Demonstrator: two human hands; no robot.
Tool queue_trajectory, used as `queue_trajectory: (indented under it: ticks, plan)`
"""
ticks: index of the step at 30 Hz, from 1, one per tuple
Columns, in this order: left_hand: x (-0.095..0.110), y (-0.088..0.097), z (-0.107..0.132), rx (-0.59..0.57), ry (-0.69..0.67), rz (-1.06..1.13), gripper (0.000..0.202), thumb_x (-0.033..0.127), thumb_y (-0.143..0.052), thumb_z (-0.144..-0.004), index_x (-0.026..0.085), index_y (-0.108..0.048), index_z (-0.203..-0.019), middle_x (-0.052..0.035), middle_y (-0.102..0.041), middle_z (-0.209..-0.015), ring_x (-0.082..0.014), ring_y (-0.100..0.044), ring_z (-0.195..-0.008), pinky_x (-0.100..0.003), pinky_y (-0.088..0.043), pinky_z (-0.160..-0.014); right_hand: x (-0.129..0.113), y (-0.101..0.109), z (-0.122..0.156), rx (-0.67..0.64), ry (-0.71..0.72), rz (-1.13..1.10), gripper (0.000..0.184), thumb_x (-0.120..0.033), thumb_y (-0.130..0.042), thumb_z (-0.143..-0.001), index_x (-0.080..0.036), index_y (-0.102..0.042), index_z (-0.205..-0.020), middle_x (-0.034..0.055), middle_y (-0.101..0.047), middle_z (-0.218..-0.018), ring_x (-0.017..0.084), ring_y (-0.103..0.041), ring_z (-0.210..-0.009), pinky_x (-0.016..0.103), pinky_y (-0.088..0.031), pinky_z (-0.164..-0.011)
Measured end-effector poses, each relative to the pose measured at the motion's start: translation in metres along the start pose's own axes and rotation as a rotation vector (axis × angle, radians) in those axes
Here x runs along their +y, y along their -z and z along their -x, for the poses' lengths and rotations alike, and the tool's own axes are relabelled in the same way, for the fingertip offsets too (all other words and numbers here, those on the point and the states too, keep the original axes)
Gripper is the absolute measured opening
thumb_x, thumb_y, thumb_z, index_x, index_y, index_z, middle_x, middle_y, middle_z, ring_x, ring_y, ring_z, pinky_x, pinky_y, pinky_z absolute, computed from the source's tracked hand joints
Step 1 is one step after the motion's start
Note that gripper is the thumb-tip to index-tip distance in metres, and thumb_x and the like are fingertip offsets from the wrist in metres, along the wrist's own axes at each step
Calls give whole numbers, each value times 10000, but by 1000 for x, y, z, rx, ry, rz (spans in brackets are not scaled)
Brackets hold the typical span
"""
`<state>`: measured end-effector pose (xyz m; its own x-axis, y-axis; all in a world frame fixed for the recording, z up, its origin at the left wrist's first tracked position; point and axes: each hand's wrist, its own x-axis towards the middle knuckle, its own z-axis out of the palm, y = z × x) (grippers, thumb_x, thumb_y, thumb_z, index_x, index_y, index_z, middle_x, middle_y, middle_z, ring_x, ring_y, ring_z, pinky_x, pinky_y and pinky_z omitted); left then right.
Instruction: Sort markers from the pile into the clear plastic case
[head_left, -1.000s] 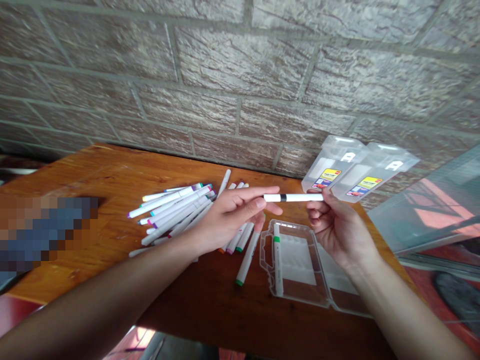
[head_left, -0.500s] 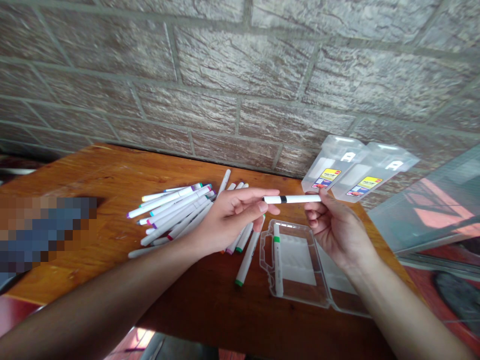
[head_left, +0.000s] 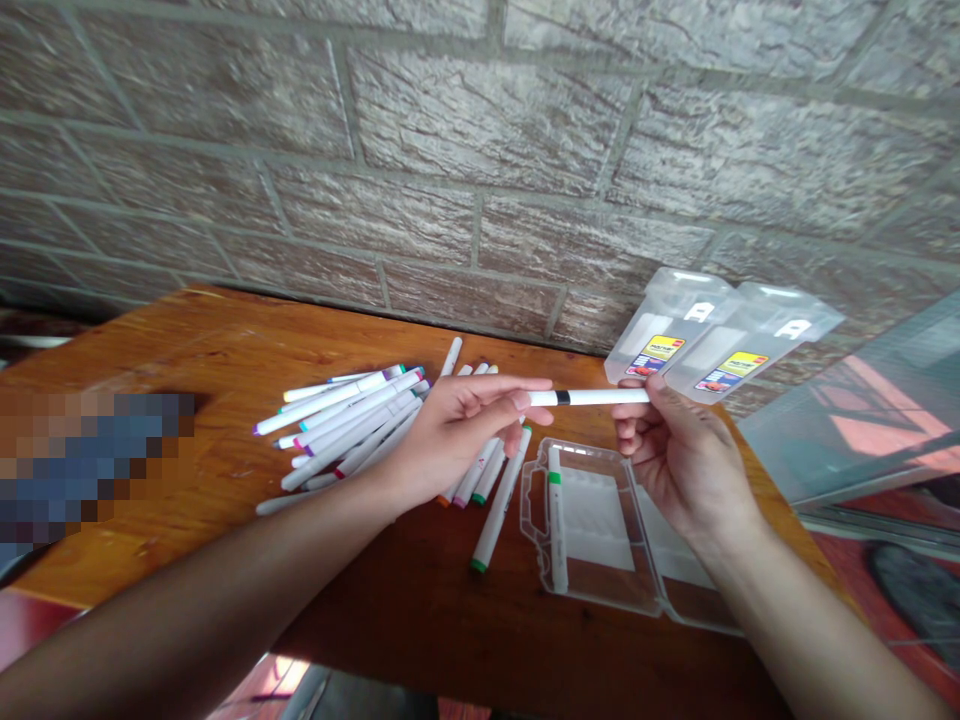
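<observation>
A white marker with a black band (head_left: 600, 397) is held level between both hands above the table. My left hand (head_left: 469, 425) pinches its left end between thumb and fingers. At the right end, my right hand (head_left: 679, 450) grips it with thumb and fingertips. Below lies an open clear plastic case (head_left: 600, 600), its left half holding one white marker with a green band (head_left: 555, 540). Beside the case rests a green-tipped marker (head_left: 499, 510). Several white markers with coloured ends (head_left: 360, 425) form a loose pile, partly hidden behind my left hand and forearm.
Two closed clear marker cases (head_left: 667, 310) with yellow labels stand at the back right against the stone block wall (head_left: 420, 130). The wooden table (head_left: 187, 370) ends at the right near a glass panel (head_left: 870, 400). A blurred-out patch (head_left: 90, 460) covers the left side.
Both hands keep hold of the marker. My left fingers now cover more of its left end, and my right hand has shifted slightly to the right.
</observation>
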<state>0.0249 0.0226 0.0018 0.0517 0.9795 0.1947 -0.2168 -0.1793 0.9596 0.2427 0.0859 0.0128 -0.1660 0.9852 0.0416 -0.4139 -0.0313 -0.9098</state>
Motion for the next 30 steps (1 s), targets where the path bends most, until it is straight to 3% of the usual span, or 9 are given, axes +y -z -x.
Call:
queue_trajectory:
  ticks: [6,12,15,25,30]
  plan:
    - [-1,0,-2,59,7,-84,358,381,-722,-913,159,-787,-1186,-104,-811,-938,-109,-581,-596,-243,-428,-574,0,0,3,-20,106,64,304,-408,-883,-765,-141,-802,-888,32,-766,-687,101,-635,-515,170,-565,-447]
    - [5,-2,-2,91,8,-155,254,346,-718,-913,131,-830,-988,-72,-795,-814,-105,-572,-579,-226,-393,-535,0,-1,8,-21,158,96,300,-417,-870,-778,-146,-801,-885,27,-747,-669,118,-638,-520,194,-562,-442]
    - [6,-2,-1,97,7,-164,271,350,-742,-897,132,-825,-1036,-73,-802,-840,-100,-573,-570,-220,-377,-515,-1,-3,8,-20,165,99,310,-419,-876,-767,-140,-799,-879,32,-742,-663,117,-633,-511,191,-557,-440]
    - [-1,1,0,-81,-7,2,357,363,-758,-898,187,-785,-1207,-121,-815,-998,-102,-578,-611,-250,-453,-626,-5,-3,4,-13,81,63,315,-422,-891,-738,-152,-784,-859,23,-745,-644,102,-625,-448,158,-545,-411]
    - [-1,2,1,-92,20,119,335,351,-757,-899,179,-799,-1183,-139,-809,-1020,-113,-595,-626,-274,-463,-670,-5,-3,3,-12,66,60,296,-415,-871,-773,-153,-767,-867,19,-733,-636,96,-620,-442,147,-535,-404]
